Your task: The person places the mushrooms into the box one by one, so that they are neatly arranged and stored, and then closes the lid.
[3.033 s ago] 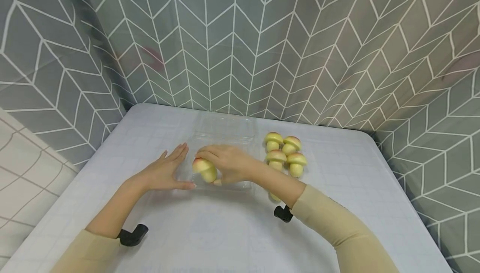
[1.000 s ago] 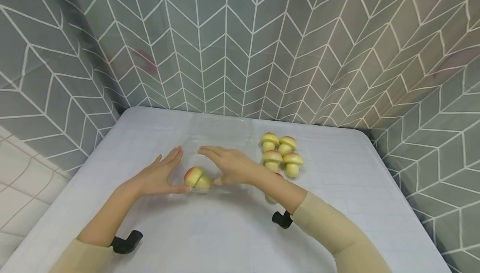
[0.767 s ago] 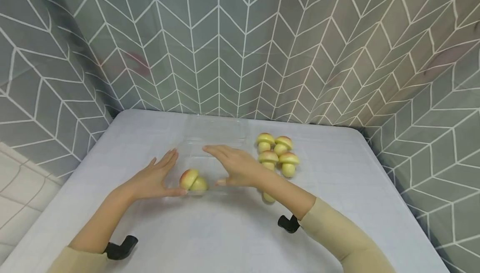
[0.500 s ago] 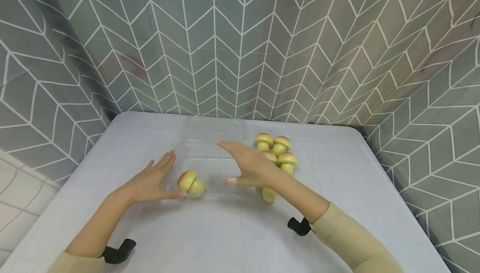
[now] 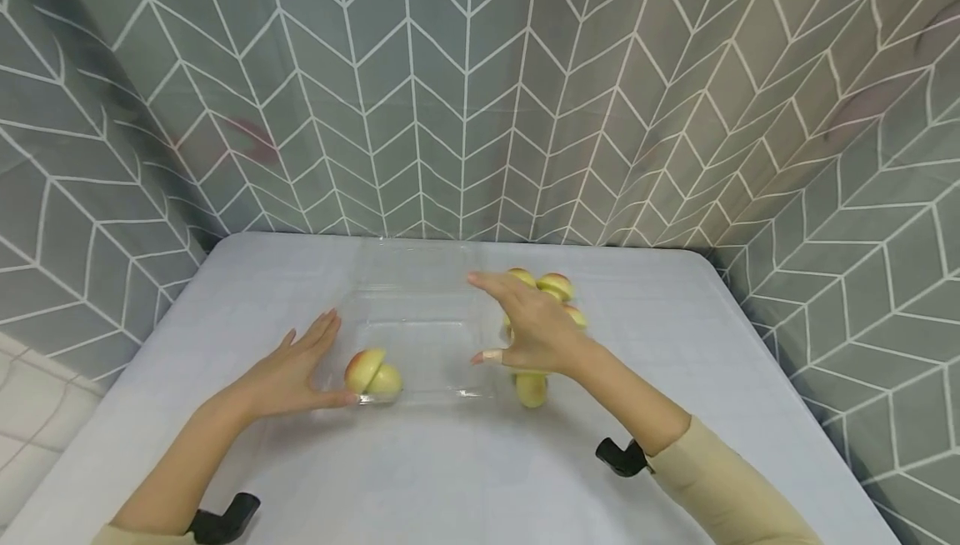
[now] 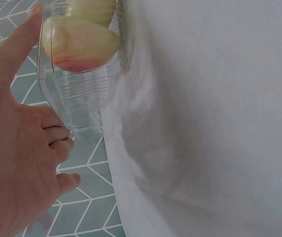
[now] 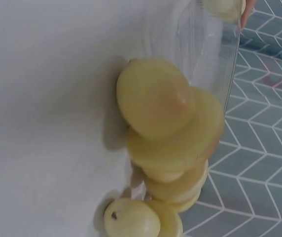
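Note:
A clear plastic clamshell container (image 5: 435, 353) lies with its lid folded back. In its front left corner rests a yellow, red-tinged mushroom-shaped piece (image 5: 384, 380), also seen through the container wall (image 6: 84, 96) in the left wrist view. My left hand (image 5: 281, 378) spreads along the container's left side, its thumb at the front left corner. Over the container's right edge hovers my right hand (image 5: 543, 330), thumb and fingers apart, holding nothing. Several loose mushroom pieces (image 5: 532, 391) lie under and behind it, partly hidden; in the right wrist view the nearest mushroom piece (image 7: 153, 98) lies beside the container.
The container's raised lid (image 5: 420, 266) reaches towards the back edge of the white-covered table (image 5: 420, 478). A grey patterned curtain (image 5: 465, 112) hangs behind and on both sides. Black wrist mounts (image 5: 225, 518) jut out below both forearms.
My right hand has set the mushroom piece down in the container's front left corner, let go and moved right towards the loose pieces. The left hand keeps its place at the container.

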`<state>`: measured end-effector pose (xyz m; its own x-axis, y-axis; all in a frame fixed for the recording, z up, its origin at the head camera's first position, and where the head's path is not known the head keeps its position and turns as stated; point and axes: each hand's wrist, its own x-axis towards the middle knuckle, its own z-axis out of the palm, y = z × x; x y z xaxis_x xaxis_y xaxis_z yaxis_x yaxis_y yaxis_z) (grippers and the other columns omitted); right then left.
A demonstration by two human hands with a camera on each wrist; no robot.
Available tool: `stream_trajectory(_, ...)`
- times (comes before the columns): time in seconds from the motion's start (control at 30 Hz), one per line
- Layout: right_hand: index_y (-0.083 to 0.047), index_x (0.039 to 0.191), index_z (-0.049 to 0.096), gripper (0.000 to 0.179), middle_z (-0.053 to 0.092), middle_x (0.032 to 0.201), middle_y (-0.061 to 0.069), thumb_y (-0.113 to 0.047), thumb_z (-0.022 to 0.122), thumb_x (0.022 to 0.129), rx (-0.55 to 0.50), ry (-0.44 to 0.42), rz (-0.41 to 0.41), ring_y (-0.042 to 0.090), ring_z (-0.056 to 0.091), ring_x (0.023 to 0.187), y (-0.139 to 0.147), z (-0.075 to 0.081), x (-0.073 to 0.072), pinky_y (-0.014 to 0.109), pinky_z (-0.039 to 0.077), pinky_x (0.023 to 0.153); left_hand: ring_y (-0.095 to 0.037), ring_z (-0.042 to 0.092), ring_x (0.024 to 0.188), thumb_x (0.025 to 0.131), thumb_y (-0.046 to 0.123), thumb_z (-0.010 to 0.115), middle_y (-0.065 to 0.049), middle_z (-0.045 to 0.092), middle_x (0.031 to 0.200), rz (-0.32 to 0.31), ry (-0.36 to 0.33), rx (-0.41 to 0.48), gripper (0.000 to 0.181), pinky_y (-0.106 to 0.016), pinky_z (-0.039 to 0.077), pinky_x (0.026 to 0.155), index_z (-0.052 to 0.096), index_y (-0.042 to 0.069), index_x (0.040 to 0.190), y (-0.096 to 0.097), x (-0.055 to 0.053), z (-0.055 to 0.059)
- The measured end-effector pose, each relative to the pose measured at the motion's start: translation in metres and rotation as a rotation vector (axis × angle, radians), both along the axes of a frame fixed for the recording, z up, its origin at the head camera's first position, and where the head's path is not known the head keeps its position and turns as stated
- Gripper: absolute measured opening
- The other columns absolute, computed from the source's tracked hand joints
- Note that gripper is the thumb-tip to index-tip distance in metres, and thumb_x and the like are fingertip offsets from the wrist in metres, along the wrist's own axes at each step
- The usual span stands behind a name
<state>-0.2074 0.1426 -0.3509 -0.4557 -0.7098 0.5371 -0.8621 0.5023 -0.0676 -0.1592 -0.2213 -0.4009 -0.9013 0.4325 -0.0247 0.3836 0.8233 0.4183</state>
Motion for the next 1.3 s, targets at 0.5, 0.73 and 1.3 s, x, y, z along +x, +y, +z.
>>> stream_trajectory(0.5,-0.004,0.14,0.04,0.107,0.053,0.135,0.011,-0.037,0.094,0.053,-0.106,0.028,-0.042,0.028,0.056,0.114,0.036,0.0,0.004,0.043,0.049,0.094,-0.044,0.016,0.142,0.073,0.062,0.072,-0.028,0.014,0.155,0.011,0.01,-0.001,0.118,-0.065,0.012,0.11,0.019,-0.012,0.148,-0.003,0.003,-0.006)
stream_trajectory(0.73,-0.006,0.141,0.038,0.107,0.052,0.134,0.012,-0.031,0.093,0.053,-0.121,-0.003,-0.098,0.027,0.054,0.119,0.051,0.0,0.008,0.042,0.052,0.089,-0.044,0.017,0.142,0.072,0.066,0.07,-0.028,0.014,0.155,0.008,0.012,-0.01,0.12,-0.065,0.013,0.11,0.019,-0.012,0.147,-0.001,0.002,-0.005)
stream_trajectory(1.3,-0.003,0.137,0.039,0.106,0.052,0.132,0.012,-0.026,0.095,0.05,-0.114,0.043,-0.158,0.025,0.06,0.105,0.079,-0.005,0.018,0.034,0.056,0.071,-0.044,0.015,0.142,0.074,0.062,0.071,-0.028,0.012,0.155,-0.024,0.014,0.009,0.118,-0.065,0.011,0.11,0.015,-0.011,0.149,-0.001,0.0,-0.002)
